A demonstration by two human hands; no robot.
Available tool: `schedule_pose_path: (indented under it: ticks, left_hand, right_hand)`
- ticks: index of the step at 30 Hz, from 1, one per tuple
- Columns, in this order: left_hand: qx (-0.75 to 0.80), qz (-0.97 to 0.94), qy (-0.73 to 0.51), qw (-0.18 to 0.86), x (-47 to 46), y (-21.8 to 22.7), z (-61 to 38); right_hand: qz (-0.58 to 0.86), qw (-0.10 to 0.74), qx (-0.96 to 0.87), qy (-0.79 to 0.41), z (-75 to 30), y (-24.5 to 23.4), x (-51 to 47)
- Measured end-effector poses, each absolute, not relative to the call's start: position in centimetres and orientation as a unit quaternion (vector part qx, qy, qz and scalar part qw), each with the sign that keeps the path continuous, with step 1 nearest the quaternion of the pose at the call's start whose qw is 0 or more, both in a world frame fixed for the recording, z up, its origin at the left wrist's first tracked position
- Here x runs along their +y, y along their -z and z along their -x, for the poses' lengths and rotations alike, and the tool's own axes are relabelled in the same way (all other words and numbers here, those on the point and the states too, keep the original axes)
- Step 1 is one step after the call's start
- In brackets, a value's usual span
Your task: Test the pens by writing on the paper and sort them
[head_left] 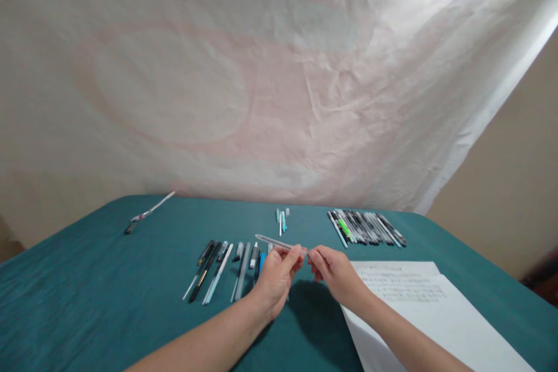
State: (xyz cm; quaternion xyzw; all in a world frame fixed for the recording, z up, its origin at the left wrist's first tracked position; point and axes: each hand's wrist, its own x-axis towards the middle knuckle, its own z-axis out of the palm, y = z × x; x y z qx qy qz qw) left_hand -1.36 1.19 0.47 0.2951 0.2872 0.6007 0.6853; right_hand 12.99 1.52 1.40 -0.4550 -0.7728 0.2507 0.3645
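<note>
Above the table, my left hand [279, 274] pinches a clear pen barrel [275, 242] that slants up to the left. My right hand [335, 270] is closed at the barrel's right end; whatever small part sits between those fingertips is hidden. Below and left of my hands lie loose pen parts: a black pen barrel [204, 272], a white-blue pen barrel [218, 274], another clear barrel [243, 272] and several caps, such as a grey cap [238, 251]. My left hand partly covers a blue piece [262, 261] among them.
A row of assembled pens [366, 228] lies at the back right. Written sheets of paper [418, 302] rest under my right forearm. A few teal and white pen parts [281, 222] are at the back middle. A thin white strip-like object [150, 211] lies far left on the green cloth [87, 302].
</note>
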Motion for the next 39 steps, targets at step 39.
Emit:
schedule_pose_path:
  ticks: [39]
  left_hand:
    - [0.336,-0.249,-0.598,0.683,1.3,-0.7,1.2]
  right_hand:
    - [0.381,0.362,-0.851,-0.004,-13.8,-1.6,1.6]
